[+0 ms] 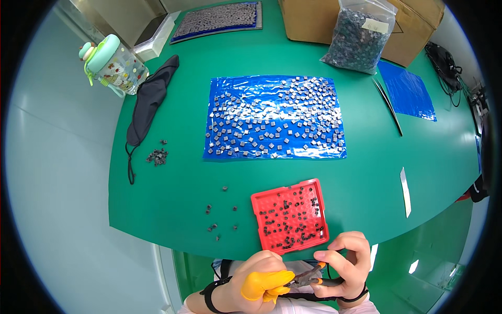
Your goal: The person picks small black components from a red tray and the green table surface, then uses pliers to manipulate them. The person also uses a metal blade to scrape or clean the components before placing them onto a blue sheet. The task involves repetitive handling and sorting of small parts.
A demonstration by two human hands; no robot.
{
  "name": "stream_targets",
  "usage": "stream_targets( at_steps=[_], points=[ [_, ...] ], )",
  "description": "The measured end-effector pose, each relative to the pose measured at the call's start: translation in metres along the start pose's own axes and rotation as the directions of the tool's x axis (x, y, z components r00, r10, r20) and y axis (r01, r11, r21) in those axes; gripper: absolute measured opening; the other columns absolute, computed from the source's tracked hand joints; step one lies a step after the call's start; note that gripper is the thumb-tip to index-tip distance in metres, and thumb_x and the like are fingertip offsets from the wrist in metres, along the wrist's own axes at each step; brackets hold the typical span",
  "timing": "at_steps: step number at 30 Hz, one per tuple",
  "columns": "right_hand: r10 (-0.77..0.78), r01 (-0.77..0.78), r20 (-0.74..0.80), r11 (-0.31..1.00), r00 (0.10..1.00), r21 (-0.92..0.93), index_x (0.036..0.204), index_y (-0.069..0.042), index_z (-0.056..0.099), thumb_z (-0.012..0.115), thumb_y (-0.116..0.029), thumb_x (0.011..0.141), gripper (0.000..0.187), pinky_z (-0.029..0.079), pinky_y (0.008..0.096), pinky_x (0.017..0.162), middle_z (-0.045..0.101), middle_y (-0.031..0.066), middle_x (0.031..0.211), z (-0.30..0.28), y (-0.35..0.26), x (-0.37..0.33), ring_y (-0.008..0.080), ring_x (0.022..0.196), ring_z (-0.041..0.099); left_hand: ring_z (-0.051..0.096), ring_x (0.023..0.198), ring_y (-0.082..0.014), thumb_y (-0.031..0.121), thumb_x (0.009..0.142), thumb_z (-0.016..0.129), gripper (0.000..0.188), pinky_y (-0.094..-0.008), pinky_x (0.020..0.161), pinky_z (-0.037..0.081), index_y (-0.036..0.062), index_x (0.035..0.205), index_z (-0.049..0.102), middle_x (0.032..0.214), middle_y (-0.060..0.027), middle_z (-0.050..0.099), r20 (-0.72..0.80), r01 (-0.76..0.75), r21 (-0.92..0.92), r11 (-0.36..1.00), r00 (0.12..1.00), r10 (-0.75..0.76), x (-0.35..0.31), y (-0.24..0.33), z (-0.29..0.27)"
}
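Near the table's front edge, my left hand (261, 277) is closed, with yellow finger covers (264, 284) on the thumb and a finger. Its pinched fingertips meet the jaws of the pliers (302, 279); whatever they pinch is hidden. My right hand (353, 266) is wrapped round the pliers' orange and black handles, which are spread apart. Just beyond both hands lies a red tray (255, 222) holding many small dark pieces. Several similar loose pieces (235, 208) lie on the green table left of the tray.
Small square grey pieces cover a blue sheet (225, 153) mid-table. At left are a small pile (158, 157), a black pouch (149, 104) and a bottle (117, 65). To the right lie tweezers (388, 106), a white strip (406, 192), a filled bag (358, 39) and a cardboard box (308, 21).
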State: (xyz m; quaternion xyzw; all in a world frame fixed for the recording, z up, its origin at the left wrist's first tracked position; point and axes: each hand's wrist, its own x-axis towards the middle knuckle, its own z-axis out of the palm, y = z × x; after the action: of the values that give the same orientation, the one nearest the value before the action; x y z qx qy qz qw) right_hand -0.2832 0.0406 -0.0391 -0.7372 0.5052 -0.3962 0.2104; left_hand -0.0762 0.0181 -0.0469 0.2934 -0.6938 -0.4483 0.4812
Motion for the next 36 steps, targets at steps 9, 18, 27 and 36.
stream_targets(
  at_steps=[9, 18, 27, 36],
  points=[
    [0.022, -0.023, -0.035, 1.000, 0.999, -0.015, 0.088, -0.007, 0.068, 0.076, -0.039, 0.056, 0.046, 0.043, 0.0352, 0.067, 0.047, 0.0085, 0.092, -0.002, 0.001, -0.001, 0.0238, 0.080, 0.051, 0.055, 0.066, -0.0255, 0.009, 0.086, 0.060, 0.014, -0.0356, 0.061, 0.045, 0.0000, 0.097, 0.060, 0.081, -0.0110, 0.059, -0.121, 0.030, -0.058, 0.998, 0.992, -0.037, 0.007, 0.003, 0.006],
    [0.030, -0.030, -0.008, 0.999, 1.000, 0.023, 0.090, -0.007, 0.068, 0.077, -0.036, 0.054, 0.047, 0.042, 0.0351, 0.068, 0.047, 0.0077, 0.092, -0.001, -0.001, -0.001, 0.0233, 0.080, 0.051, 0.063, 0.080, -0.0279, 0.008, 0.075, 0.073, 0.028, -0.0353, 0.070, 0.052, -0.0007, 0.099, 0.063, 0.097, -0.0112, 0.062, -0.022, -0.007, -0.048, 0.999, 1.000, 0.006, -0.005, -0.003, 0.002],
    [-0.052, 0.052, 0.005, 0.997, 0.999, -0.055, 0.091, -0.007, 0.068, 0.077, -0.035, 0.054, 0.047, 0.042, 0.0351, 0.069, 0.048, 0.0080, 0.092, -0.002, -0.001, 0.002, 0.0237, 0.080, 0.051, 0.059, 0.074, -0.0264, 0.007, 0.076, 0.070, 0.018, -0.0408, 0.071, 0.051, 0.0011, 0.090, 0.060, 0.083, -0.0079, 0.060, 0.023, 0.128, 0.055, 0.990, 0.991, -0.130, -0.028, -0.006, -0.007],
    [0.074, -0.075, -0.048, 0.997, 0.996, -0.008, 0.092, -0.007, 0.068, 0.075, -0.035, 0.053, 0.048, 0.043, 0.0347, 0.067, 0.048, 0.0087, 0.092, -0.002, -0.002, -0.001, 0.0236, 0.080, 0.051, 0.055, 0.067, -0.0221, 0.008, 0.080, 0.064, 0.016, -0.0332, 0.063, 0.043, 0.0027, 0.094, 0.061, 0.086, -0.0084, 0.062, -0.282, 0.068, 0.079, 0.995, 0.958, -0.044, 0.012, 0.009, 0.014]
  ],
)
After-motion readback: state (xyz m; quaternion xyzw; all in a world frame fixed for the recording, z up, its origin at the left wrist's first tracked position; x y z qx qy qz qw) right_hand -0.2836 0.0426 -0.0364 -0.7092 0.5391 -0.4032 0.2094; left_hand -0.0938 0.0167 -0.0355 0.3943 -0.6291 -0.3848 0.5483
